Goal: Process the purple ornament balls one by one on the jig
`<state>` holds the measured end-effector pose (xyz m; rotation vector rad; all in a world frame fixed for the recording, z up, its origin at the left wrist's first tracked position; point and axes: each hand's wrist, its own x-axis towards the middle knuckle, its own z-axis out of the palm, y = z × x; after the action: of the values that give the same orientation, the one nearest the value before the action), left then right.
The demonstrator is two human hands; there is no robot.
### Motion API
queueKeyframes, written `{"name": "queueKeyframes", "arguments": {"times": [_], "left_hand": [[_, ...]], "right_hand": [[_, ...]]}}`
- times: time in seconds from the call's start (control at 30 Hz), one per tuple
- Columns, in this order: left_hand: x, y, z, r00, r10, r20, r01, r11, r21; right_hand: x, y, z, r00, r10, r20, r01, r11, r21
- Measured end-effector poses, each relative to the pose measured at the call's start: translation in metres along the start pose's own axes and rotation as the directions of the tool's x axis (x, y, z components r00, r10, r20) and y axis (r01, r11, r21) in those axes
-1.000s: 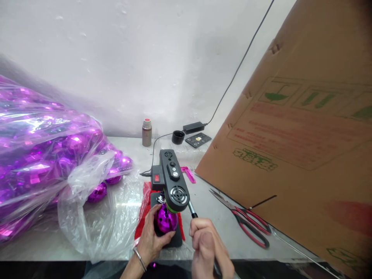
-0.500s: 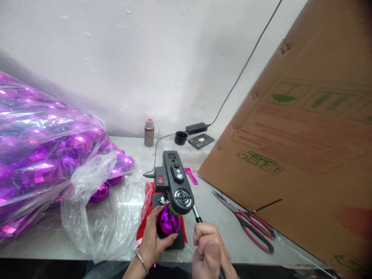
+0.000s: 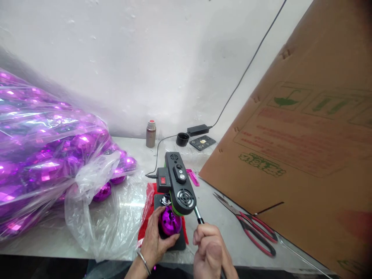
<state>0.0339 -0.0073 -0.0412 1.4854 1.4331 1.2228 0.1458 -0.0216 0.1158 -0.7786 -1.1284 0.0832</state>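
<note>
A shiny purple bauble (image 3: 171,223) rests on the dark base plate (image 3: 180,244) of a black bench-top machine (image 3: 180,182) with a red switch and round vents. Thumb and fingers of my left hand (image 3: 155,236) grip the bauble from its left and front, just under the machine's head. My right hand (image 3: 209,246) is wrapped round the black grip of the machine's metal lever (image 3: 198,214), at the front right. Part of the lever is hidden inside that fist. Red cloth (image 3: 143,228) lies beneath the base.
A clear plastic bag (image 3: 84,178) full of purple baubles fills the left side. At right leans a large cardboard box (image 3: 290,155), with red-handled scissors (image 3: 252,228) before it. Behind stand a flask (image 3: 150,133), black cup (image 3: 182,139), power adapter (image 3: 199,129) and dark flat card (image 3: 202,142).
The whole view has shifted slightly, so everything appears a little further right. Both hands keep their holds on the bauble and the lever, with no clear movement of either.
</note>
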Motion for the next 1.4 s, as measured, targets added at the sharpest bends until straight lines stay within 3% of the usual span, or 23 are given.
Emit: {"name": "queueKeyframes", "arguments": {"times": [0.33, 0.57, 0.8, 1.1, 1.23, 1.4], "left_hand": [[0.001, -0.005, 0.004, 0.999, 0.047, -0.009, -0.046, 0.998, 0.031], [0.004, 0.004, 0.001, 0.998, 0.068, -0.008, -0.068, 0.997, 0.049], [0.005, 0.005, 0.001, 0.999, 0.052, -0.003, -0.052, 0.998, 0.039], [0.005, 0.004, 0.0, 0.998, 0.056, 0.004, -0.056, 0.998, 0.036], [0.007, 0.01, -0.001, 0.999, 0.036, 0.022, -0.036, 0.999, 0.019], [0.004, 0.007, 0.0, 0.999, 0.027, -0.023, -0.028, 0.998, -0.049]], "right_hand": [[-0.005, 0.002, 0.001, 0.998, 0.053, -0.044, -0.053, 0.999, 0.009], [-0.014, 0.013, 0.004, 0.993, 0.05, -0.111, -0.052, 0.999, -0.009], [-0.023, 0.016, 0.0, 0.996, 0.031, -0.08, -0.034, 0.999, -0.041], [-0.039, 0.037, -0.012, 0.994, -0.111, 0.018, 0.112, 0.992, -0.062], [-0.016, 0.023, -0.014, 0.994, -0.091, 0.061, 0.094, 0.995, -0.045], [0.033, -0.012, 0.0, 0.994, 0.047, 0.102, -0.044, 0.999, -0.033]]}}
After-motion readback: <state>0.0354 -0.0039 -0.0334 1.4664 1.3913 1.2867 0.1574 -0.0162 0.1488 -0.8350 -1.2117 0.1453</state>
